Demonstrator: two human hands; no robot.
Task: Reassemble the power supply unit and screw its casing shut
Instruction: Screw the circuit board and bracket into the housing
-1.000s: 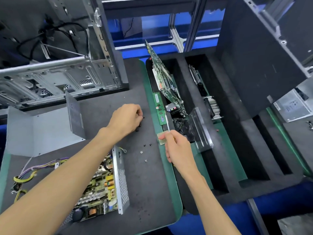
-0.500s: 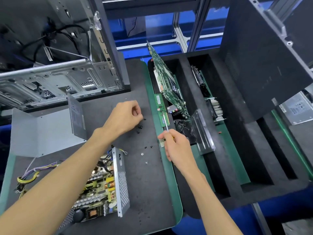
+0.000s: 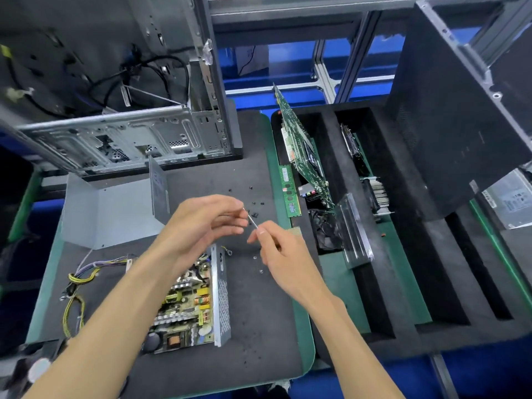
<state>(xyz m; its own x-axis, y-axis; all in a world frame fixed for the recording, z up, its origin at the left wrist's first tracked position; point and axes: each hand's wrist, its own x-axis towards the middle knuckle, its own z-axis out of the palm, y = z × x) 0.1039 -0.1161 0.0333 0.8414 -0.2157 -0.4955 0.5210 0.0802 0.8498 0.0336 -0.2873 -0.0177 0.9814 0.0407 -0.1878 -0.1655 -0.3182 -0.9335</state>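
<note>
- R hand pinches a thin screwdriver between thumb and forefinger; the shaft runs up-left toward my L fingertips.
- L hand has fingers curled, tips right at the driver's tip. Prob holding a screw there, but it's too small to tell.
- Both hands hover over the mat, just above the PSU's far end.
- PSU lies open on the mat, below and a bit left of the hands, board exposed, long axis running roughly near-to-far. L forearm crosses over it.
- Cover, the bent grey sheet, sits beyond-left of the PSU, apart from it, so casing isn't closed yet.
- Loose screws scattered on the mat just past the driver tip; a few more nearer, by the R hand.
- My read: I'm loading a screw on the tip. L hand is nearer the cover, R keeps the driver.
- Risk: screw drops off the tip into the open board.
</note>
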